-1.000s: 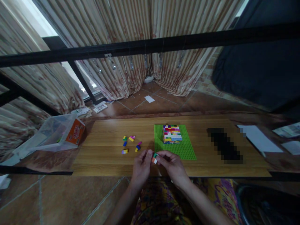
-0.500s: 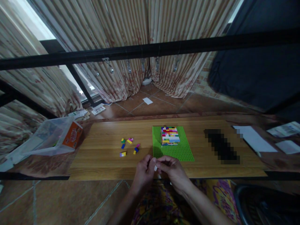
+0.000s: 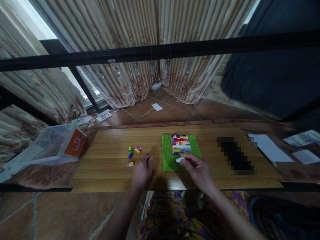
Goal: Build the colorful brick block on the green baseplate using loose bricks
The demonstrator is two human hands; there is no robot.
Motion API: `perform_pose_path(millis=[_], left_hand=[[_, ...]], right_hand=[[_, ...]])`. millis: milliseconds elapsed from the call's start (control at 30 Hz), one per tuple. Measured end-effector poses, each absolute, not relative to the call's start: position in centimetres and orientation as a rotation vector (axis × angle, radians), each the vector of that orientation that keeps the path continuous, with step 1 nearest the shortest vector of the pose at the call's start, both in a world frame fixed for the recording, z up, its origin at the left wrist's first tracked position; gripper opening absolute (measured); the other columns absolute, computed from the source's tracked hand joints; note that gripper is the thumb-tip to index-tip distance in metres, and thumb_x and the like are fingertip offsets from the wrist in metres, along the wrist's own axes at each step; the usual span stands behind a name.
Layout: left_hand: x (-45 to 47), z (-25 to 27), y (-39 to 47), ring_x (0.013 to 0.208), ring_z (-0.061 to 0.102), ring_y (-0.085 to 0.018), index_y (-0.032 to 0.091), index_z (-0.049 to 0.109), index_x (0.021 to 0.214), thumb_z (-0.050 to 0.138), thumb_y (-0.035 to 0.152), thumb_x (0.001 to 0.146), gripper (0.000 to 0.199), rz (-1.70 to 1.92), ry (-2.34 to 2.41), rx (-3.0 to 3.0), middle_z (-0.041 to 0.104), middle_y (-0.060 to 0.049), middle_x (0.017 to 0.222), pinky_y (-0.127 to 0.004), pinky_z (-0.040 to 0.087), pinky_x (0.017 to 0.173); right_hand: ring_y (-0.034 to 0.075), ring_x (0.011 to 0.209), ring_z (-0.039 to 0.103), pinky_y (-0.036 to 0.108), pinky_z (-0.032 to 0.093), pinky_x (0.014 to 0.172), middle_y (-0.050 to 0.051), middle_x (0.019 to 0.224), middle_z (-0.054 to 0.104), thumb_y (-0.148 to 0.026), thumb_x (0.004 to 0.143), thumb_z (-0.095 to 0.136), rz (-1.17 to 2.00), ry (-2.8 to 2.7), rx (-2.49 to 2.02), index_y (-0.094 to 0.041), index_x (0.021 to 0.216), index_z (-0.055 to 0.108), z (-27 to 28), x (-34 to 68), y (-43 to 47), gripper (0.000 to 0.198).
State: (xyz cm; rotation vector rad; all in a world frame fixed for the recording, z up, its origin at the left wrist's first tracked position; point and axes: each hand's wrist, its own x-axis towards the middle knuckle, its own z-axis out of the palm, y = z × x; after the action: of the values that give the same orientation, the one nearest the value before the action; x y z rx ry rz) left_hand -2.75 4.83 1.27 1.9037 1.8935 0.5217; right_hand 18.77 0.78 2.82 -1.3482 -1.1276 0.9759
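Note:
My right hand (image 3: 198, 169) pinches a small white brick (image 3: 179, 160) between thumb and fingertips, just above the front of the green baseplate (image 3: 170, 164). On that plate sits a block built of many coloured bricks (image 3: 181, 144). Left of the plate, my left hand (image 3: 142, 170) reaches over the table with thumb and forefinger a little apart. A bit of pink brick (image 3: 147, 154) shows at its fingertips; whatever lies under the hand is hidden. Near it lie a yellow and lilac brick piece (image 3: 130, 164), a blue brick (image 3: 130, 155), a green and yellow piece (image 3: 130, 149) and a pink and yellow piece (image 3: 138, 149).
The wooden table (image 3: 100, 173) carries all of this. A clear plastic bin (image 3: 50, 146) with an orange label stands at the left. A pixelated dark object (image 3: 236, 156) lies on the right, with white paper (image 3: 270, 148) beyond it. A black bar (image 3: 160, 52) crosses behind the table.
My hands were together in front of the plate and have parted. The left moved left to the loose bricks; the right moved forward and right over the plate with the white brick.

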Motion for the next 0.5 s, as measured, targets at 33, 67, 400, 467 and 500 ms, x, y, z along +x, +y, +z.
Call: perform_pose_path(millis=[33,67,400,467,500], left_hand=[[-3.0,1.3,5.3,0.079,0.068,-0.021,0.017,0.060,0.109,0.037,0.035,0.094,0.032,0.386,1.961,1.962,0.072,-0.010,0.088,-0.029,0.047,0.071],[-3.2,1.3,5.6,0.079,0.069,-0.022,0.018,0.060,0.111,0.036,0.036,0.095,0.034,0.271,2.008,2.006,0.072,-0.010,0.088,-0.030,0.047,0.071],[-4.3,1.0,6.6,0.085,0.067,-0.025,0.024,0.060,0.114,0.038,0.046,0.092,0.038,0.163,2.144,2.107,0.071,-0.008,0.100,-0.031,0.046,0.067],[-4.3,0.9,6.5,0.087,0.067,-0.026,0.024,0.057,0.119,0.039,0.048,0.092,0.041,0.195,2.162,2.101,0.070,-0.008,0.103,-0.032,0.046,0.068],[-4.2,0.9,6.5,0.088,0.066,-0.026,0.024,0.056,0.121,0.040,0.049,0.091,0.043,0.214,2.174,2.093,0.069,-0.009,0.106,-0.033,0.046,0.068]], right_hand=[[0.021,0.083,0.066,0.035,0.050,0.078,0.003,0.090,0.071,-0.041,0.080,0.065,0.894,-1.203,-1.373,-0.024,0.092,0.070,2.9,19.3,1.2,0.022],[0.021,0.086,0.066,0.036,0.050,0.080,0.003,0.092,0.071,-0.039,0.082,0.063,0.813,-1.286,-1.398,-0.024,0.093,0.069,3.0,19.8,1.5,0.020],[0.025,0.107,0.055,0.045,0.043,0.092,0.005,0.109,0.065,-0.034,0.087,0.059,0.219,-1.652,-1.417,-0.027,0.088,0.072,1.8,19.8,5.7,0.015],[0.025,0.108,0.054,0.045,0.043,0.093,0.005,0.113,0.063,-0.034,0.086,0.060,0.182,-1.622,-1.444,-0.027,0.087,0.072,1.2,20.0,5.8,0.014],[0.025,0.108,0.054,0.045,0.043,0.093,0.006,0.113,0.062,-0.034,0.086,0.060,0.176,-1.617,-1.452,-0.027,0.087,0.072,1.0,20.1,5.8,0.014]])
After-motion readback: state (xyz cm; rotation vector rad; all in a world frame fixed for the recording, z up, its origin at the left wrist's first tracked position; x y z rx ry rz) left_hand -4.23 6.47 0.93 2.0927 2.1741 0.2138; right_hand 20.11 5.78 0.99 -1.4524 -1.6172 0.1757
